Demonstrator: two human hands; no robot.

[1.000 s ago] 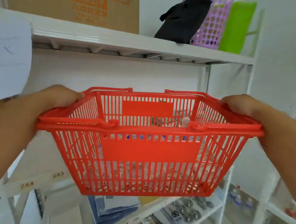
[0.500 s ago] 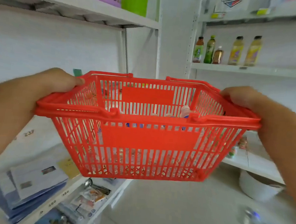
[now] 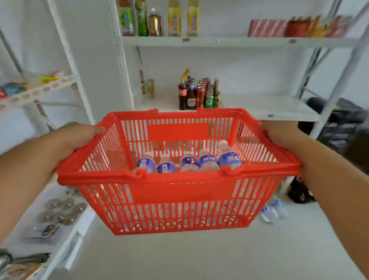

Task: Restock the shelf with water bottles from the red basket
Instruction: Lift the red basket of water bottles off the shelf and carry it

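I carry the red basket (image 3: 182, 194) in mid air in front of me. My left hand (image 3: 76, 139) grips its left rim and my right hand (image 3: 282, 135) grips its right rim. Several small water bottles (image 3: 208, 162) with blue labels lie side by side inside it, partly hidden by the near wall. Straight ahead stands a white shelf (image 3: 269, 106) at basket height, its right part bare.
Dark drink bottles (image 3: 195, 94) cluster on that shelf's left. The upper shelf holds juice bottles (image 3: 175, 14) and red boxes (image 3: 296, 27). A rack (image 3: 49, 218) on the left carries small goods. A few bottles (image 3: 274, 210) lie on the floor at right.
The view has swung right from the left rack to the drinks shelf. The basket, still gripped by both hands, now tilts so the bottles inside show.
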